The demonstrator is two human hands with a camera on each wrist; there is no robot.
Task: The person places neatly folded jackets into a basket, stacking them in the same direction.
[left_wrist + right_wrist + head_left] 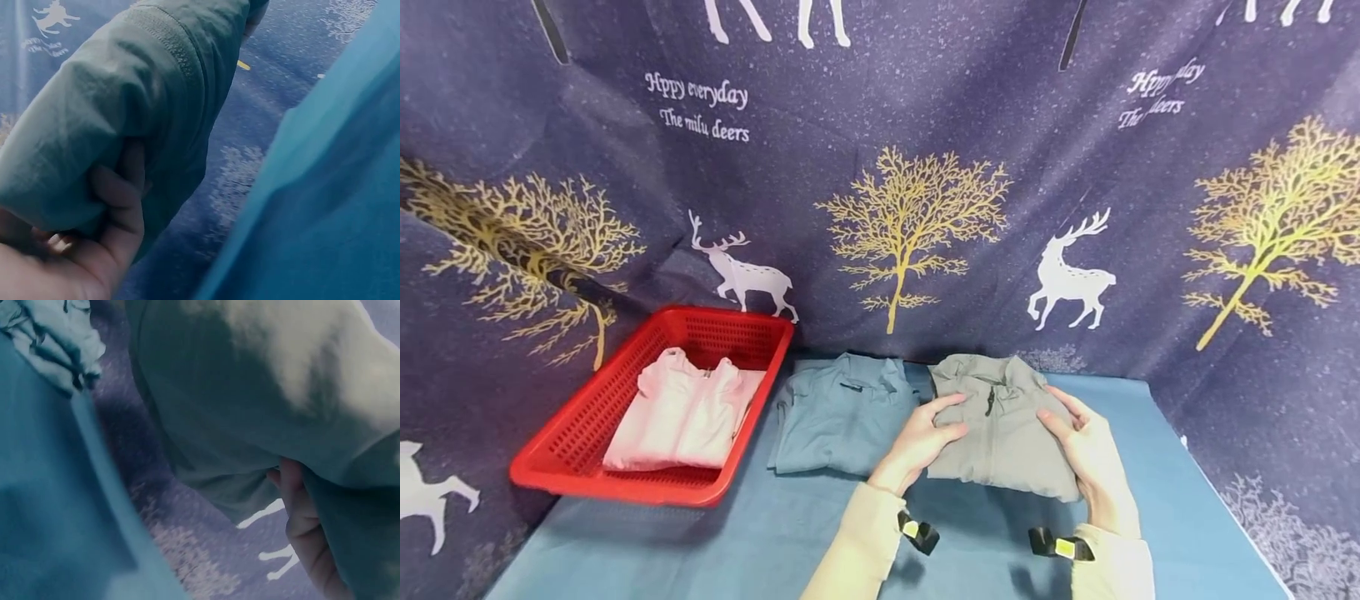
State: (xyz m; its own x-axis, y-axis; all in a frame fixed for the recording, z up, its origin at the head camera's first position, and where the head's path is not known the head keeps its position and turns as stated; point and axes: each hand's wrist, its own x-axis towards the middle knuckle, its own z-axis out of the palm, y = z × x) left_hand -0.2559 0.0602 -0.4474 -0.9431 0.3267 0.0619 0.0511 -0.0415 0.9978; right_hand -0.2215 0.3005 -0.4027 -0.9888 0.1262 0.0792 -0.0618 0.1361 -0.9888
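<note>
A folded grey jacket (1011, 446) with a dark zip pull is lifted between both hands at the right of the head view. My left hand (921, 442) grips its left side, thumb on top. On the opposite side, my right hand (1093, 458) holds the jacket with the thumb over its front. In the left wrist view, fingers of the left hand (100, 250) curl at the underside of the jacket (125, 94). Fingers of the right hand (306, 531) reach beneath the jacket (250, 412) in the right wrist view, partly hidden by cloth.
A folded blue jacket (842, 421) lies on the blue table cover (647, 546), left of the grey one. Further left stands a red basket (568, 483) with a folded pale pink jacket (677, 417) inside. A dark patterned curtain (925, 100) hangs behind.
</note>
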